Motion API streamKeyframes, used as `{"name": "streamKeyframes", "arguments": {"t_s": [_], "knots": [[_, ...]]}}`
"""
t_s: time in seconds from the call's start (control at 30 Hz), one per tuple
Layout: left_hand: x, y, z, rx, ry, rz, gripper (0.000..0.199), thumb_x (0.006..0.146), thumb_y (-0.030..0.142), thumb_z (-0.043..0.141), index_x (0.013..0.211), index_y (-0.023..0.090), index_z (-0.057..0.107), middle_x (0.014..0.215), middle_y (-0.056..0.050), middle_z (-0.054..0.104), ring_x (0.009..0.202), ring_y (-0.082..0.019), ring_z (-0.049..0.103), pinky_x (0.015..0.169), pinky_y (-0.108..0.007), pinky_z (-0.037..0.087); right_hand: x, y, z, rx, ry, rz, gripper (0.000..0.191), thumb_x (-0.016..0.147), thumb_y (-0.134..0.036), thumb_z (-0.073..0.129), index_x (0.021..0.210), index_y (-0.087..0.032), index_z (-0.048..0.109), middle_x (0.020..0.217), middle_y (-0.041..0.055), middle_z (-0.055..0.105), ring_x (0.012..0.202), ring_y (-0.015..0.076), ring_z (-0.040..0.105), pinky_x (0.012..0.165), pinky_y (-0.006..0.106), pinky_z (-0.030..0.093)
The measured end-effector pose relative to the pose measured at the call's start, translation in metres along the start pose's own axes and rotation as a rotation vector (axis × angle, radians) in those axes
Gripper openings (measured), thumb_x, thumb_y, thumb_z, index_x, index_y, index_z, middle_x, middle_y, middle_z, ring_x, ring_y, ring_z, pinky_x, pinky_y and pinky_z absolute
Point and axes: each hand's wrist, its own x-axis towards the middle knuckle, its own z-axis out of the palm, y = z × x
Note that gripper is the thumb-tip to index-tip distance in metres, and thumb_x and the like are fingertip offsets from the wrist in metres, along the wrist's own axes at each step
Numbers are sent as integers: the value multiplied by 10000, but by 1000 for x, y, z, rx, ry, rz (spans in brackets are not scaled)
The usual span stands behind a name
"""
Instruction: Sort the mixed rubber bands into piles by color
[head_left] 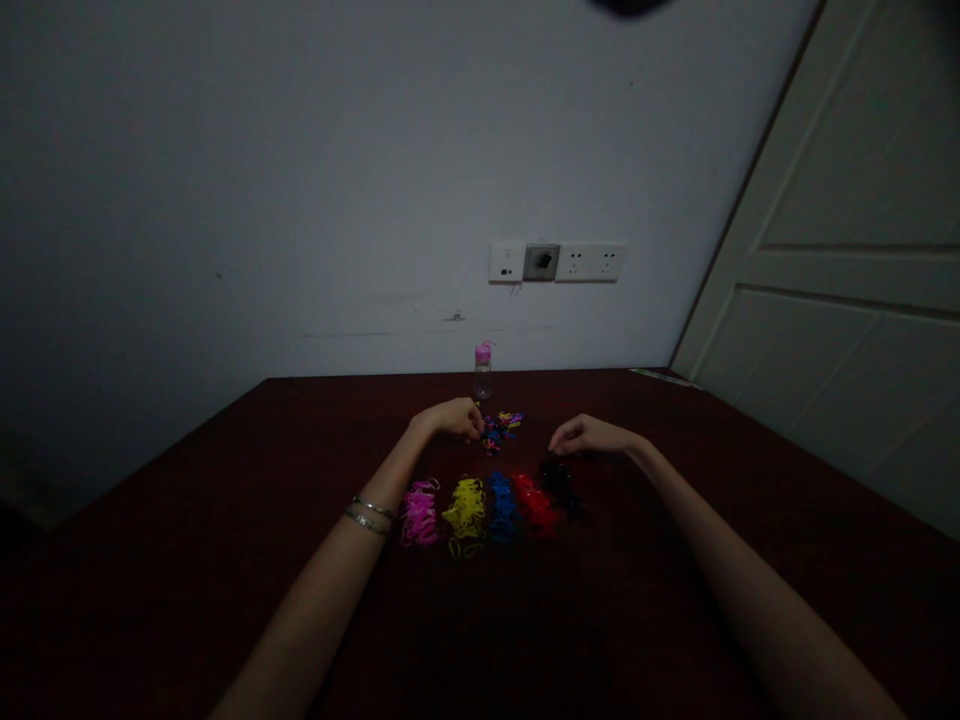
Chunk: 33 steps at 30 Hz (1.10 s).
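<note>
Small bands lie in separate piles on the dark table: pink (421, 514), yellow (466, 508), blue (502, 507), red (535, 505) and black (562, 486). Behind them is a mixed-colour pile (498, 432). My left hand (454, 418) is at the left edge of the mixed pile, fingers bent and pressed together; what they grip, if anything, is too small to tell. Just above the back of the black pile, my right hand (587, 436) has its thumb and fingertips together, and anything between them is too dark to make out.
A clear bottle with a pink lid (483, 370) stands behind the mixed pile, near the wall. The brown table (247, 470) meets a pale wall with sockets (592, 263). A white panelled door (847, 260) is at the right.
</note>
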Motion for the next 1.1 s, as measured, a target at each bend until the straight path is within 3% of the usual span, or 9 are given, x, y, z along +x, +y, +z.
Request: {"name": "streamKeyframes", "arguments": {"t_s": [0.1,0.17,0.3,0.47,0.87,1.1], "knots": [[2,2,5,49,-26,37,272,610,156,617,861,145,721,592,0,615,494,-93,485,504,-210,345,-4,-2,1,75,-38,12,327,640,-380,706,906,-191,727,904,47,713,800,164,612,710,273,453],[2,5,8,84,-30,76,246,622,159,615,841,145,727,608,-4,621,517,-94,494,515,-205,347,-5,1,2,114,-1,43,326,655,-399,694,900,-186,726,928,61,710,804,165,610,682,263,452],[2,9,13,124,-1,107,198,649,136,598,797,131,730,635,-18,636,563,-98,520,532,-195,349,-2,14,5,234,182,79,309,688,-425,652,845,-166,715,881,77,699,741,143,599,568,217,431],[3,9,18,135,65,107,137,655,128,610,742,129,716,654,-21,648,594,-102,535,547,-188,357,0,27,8,389,371,101,274,692,-393,665,819,-154,704,896,96,685,747,138,604,554,197,463],[7,3,18,149,137,138,104,654,90,550,657,122,649,578,12,565,540,-81,466,524,-191,329,0,23,9,375,407,121,215,710,-337,671,813,-150,698,895,105,691,740,144,624,562,196,503],[8,2,8,150,193,127,107,646,136,565,697,121,657,640,-7,606,583,-99,498,546,-199,351,2,25,9,330,425,107,237,714,-353,645,809,-142,695,900,115,694,729,145,618,540,192,489]]}}
